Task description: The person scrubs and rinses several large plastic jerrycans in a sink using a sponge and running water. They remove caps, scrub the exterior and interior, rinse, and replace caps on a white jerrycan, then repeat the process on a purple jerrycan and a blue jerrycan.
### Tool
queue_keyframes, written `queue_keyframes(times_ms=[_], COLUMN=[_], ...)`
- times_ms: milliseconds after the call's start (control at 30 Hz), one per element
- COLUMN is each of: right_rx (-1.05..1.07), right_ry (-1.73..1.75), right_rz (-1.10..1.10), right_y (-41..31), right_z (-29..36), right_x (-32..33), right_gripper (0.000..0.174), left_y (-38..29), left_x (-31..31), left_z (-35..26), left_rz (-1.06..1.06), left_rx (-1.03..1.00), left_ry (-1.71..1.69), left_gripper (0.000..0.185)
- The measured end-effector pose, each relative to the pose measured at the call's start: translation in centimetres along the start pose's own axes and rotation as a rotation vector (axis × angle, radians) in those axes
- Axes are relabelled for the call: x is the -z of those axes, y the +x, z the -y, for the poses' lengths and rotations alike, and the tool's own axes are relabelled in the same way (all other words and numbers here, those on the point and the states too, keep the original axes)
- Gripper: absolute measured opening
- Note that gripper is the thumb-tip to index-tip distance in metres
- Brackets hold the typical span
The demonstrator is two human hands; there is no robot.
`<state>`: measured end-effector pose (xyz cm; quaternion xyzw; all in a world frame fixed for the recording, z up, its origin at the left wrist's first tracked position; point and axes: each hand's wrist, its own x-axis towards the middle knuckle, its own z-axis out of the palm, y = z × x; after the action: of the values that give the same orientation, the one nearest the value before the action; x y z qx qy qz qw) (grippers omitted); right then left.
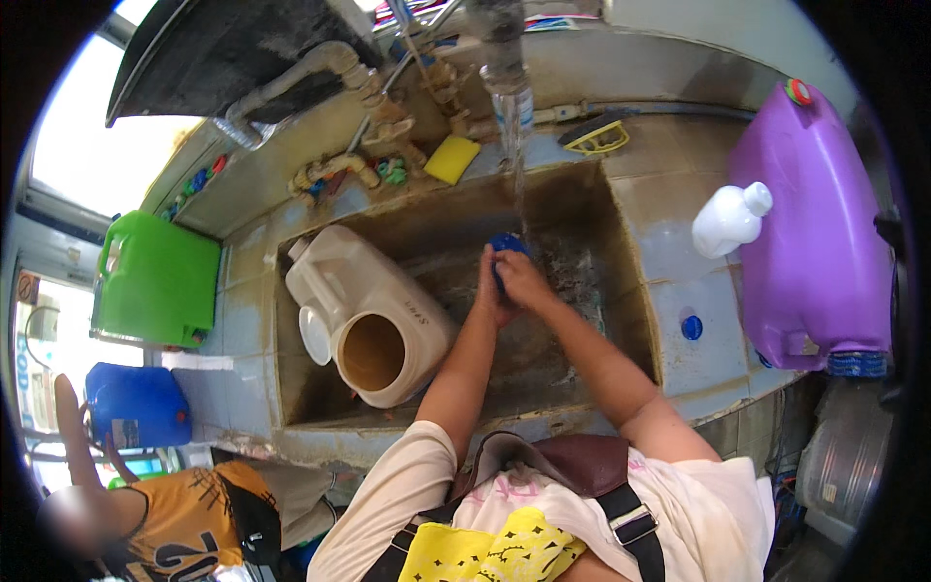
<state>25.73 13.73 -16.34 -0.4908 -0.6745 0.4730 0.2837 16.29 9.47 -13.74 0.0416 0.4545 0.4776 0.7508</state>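
Over the stained sink basin, both my hands are closed around a round blue object, possibly a jug cap; my fingers cover much of it. My left hand supports its left side, while my right hand presses on it from the right. A stream of water falls just behind it, from a clear plastic bottle fixed at the spout. To the left, a cloudy white plastic jug lies tilted in the basin, its wide mouth facing me and a round white lid beside its handle.
On the right ledge are a purple jug, a white bottle and a small blue cap. A yellow sponge and a brush lie behind the basin. Green and blue containers stand left, near another person.
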Motion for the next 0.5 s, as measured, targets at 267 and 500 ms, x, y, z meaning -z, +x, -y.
queue_keyframes(times_ms=[267, 500], right_rx=[0.196, -0.06], right_ry=[-0.051, 0.344], right_rz=[-0.416, -0.449], right_y=[-2.7, -6.0], right_z=[0.4, 0.2], right_x=[1.0, 5.0], right_gripper=[0.031, 0.022], left_y=[0.4, 1.7], left_x=[-2.4, 0.9], left_z=[0.8, 4.2], left_rz=[-0.04, 0.058], left_rx=[0.101, -0.057], left_ry=[0.123, -0.134], left_gripper=[0.077, 0.059])
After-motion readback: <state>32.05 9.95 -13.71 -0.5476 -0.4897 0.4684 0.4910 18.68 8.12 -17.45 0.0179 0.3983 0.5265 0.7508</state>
